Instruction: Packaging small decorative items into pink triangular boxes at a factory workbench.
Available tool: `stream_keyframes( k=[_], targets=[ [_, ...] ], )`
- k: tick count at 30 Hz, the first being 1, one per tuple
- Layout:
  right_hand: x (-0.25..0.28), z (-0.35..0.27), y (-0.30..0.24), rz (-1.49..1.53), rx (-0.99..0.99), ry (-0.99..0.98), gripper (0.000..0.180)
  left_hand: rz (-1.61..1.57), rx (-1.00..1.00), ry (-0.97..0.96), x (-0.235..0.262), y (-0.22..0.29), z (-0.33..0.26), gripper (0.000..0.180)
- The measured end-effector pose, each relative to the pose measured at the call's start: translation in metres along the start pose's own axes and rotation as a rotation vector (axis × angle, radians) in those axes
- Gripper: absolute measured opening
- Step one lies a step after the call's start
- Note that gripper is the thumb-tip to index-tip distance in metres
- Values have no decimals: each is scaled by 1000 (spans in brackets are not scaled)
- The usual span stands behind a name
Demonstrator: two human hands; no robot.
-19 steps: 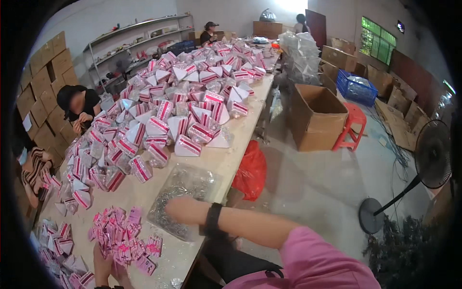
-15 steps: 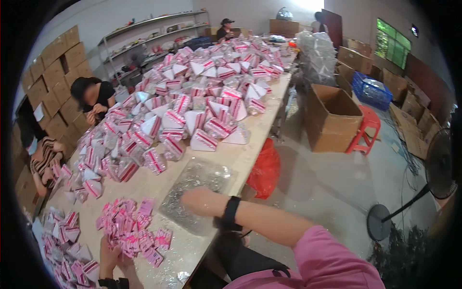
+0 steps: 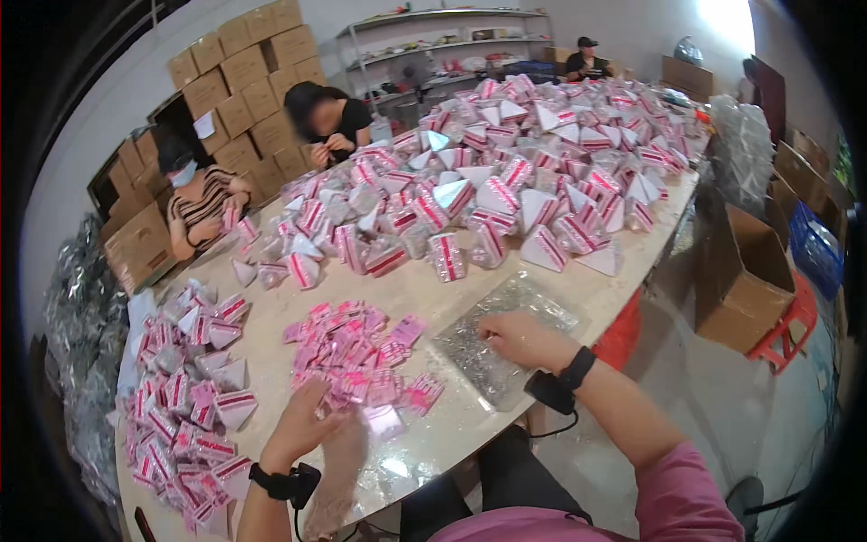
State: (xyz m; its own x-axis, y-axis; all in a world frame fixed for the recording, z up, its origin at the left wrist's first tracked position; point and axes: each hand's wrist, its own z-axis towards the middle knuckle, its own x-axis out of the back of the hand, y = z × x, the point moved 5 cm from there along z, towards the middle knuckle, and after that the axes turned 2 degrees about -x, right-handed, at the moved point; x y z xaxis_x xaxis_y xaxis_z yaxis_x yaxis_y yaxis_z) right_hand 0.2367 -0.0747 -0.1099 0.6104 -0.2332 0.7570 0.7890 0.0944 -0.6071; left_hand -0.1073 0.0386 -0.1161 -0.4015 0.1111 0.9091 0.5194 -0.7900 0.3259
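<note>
My left hand (image 3: 304, 421) rests with spread fingers on the near edge of a heap of small pink printed cards (image 3: 361, 357) on the table. My right hand (image 3: 517, 337) lies on a stack of clear plastic bags (image 3: 502, 341) near the table's right edge, fingers curled and pinching at the top bag. Both wrists wear black bands. It is not clear whether a bag is lifted.
The long table (image 3: 424, 289) carries a big pile of pink-and-white triangular packets (image 3: 506, 181) and a smaller pile (image 3: 194, 379) at my left. Three people sit on its far side. Cardboard boxes (image 3: 235, 81) are stacked behind; an open carton (image 3: 745, 275) stands beside a red stool.
The view has swung left and down. My right hand stays on the clear bags. My left hand has come fully into view on the pink cards.
</note>
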Motion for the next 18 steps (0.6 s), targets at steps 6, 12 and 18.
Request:
stream_keyframes(
  k=[6,12,18],
  targets=[
    [4,8,1,-81,32,-30,13,-91,-17,-76,13,41,2,57],
    [9,11,-7,-63,-12,-35,15,-184,105,-189,18,57,2,39],
    [26,18,-17,128,-183,10,16,-198,118,-230,18,63,-7,46]
  ],
)
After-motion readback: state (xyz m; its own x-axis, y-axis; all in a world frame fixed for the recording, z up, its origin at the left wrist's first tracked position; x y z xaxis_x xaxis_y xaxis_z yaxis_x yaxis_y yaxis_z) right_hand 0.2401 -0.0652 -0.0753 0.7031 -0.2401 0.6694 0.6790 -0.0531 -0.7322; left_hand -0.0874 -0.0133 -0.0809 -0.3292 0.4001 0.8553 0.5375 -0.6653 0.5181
